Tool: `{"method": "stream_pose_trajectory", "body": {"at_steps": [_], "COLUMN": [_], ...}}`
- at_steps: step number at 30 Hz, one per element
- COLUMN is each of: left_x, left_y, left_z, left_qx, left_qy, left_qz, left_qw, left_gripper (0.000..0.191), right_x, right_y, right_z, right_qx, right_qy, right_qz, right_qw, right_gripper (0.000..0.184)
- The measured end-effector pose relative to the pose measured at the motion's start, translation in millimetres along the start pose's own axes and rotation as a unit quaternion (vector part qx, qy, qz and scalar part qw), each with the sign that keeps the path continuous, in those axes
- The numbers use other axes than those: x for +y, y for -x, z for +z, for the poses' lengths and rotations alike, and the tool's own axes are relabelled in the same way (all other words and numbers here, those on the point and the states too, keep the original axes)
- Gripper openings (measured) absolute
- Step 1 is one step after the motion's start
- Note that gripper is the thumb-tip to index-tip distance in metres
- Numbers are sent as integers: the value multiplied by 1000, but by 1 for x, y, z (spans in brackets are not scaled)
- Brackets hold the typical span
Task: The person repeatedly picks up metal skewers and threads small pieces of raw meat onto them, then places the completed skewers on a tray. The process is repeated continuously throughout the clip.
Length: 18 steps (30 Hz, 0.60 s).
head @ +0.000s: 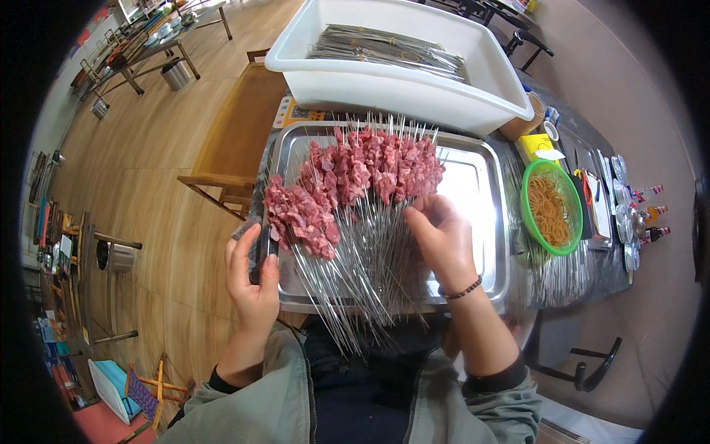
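Observation:
Raw red meat pieces (377, 161) are threaded on many thin metal skewers (355, 266), piled on a shallow stainless-steel tray (502, 233). Their bare ends point towards me and stick out over the tray's near edge. My right hand (444, 233) is over the pile, thumb and forefinger pinched on a skewer just below the meat; its other fingers are partly hidden. At the tray's left rim, my left hand (252, 283) has thumb and fingers apart, beside the nearest meat cluster (302, 216). Nothing shows clearly between them.
Behind the tray stands a white plastic tub (388, 91) with bundled metal skewers (383, 50). To the right, a green basket (579, 216) holds tan rings (546, 208), with loose skewers (560, 283) beside it. A yellow tissue pack (535, 145) lies behind. A wooden chair (238, 133) stands left.

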<state>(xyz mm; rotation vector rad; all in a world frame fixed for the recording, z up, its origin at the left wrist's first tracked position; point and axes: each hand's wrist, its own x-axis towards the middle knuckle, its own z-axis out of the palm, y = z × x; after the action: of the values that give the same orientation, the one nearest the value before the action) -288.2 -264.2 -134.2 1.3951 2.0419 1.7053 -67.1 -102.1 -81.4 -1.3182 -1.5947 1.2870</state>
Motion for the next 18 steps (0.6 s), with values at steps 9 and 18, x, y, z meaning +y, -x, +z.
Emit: {"method": "stream_pose_trajectory", "body": {"at_steps": [9,18], "left_x": [1,-3], "left_y": [1,4], "left_z": [-2,3], "left_qx": [-10,12], "left_qy": [-17,7], "left_qz": [-16,-9], "left_qw": [1000,1000], "left_gripper": [42,41], "right_x": [-1,7], "right_y": [1,0], "right_z": [-19,-9], "right_qx": [-5,-49], "right_qy": [-176,-4], "right_qz": [92,20], "right_qw": [980,999], "right_gripper": [5,14]}}
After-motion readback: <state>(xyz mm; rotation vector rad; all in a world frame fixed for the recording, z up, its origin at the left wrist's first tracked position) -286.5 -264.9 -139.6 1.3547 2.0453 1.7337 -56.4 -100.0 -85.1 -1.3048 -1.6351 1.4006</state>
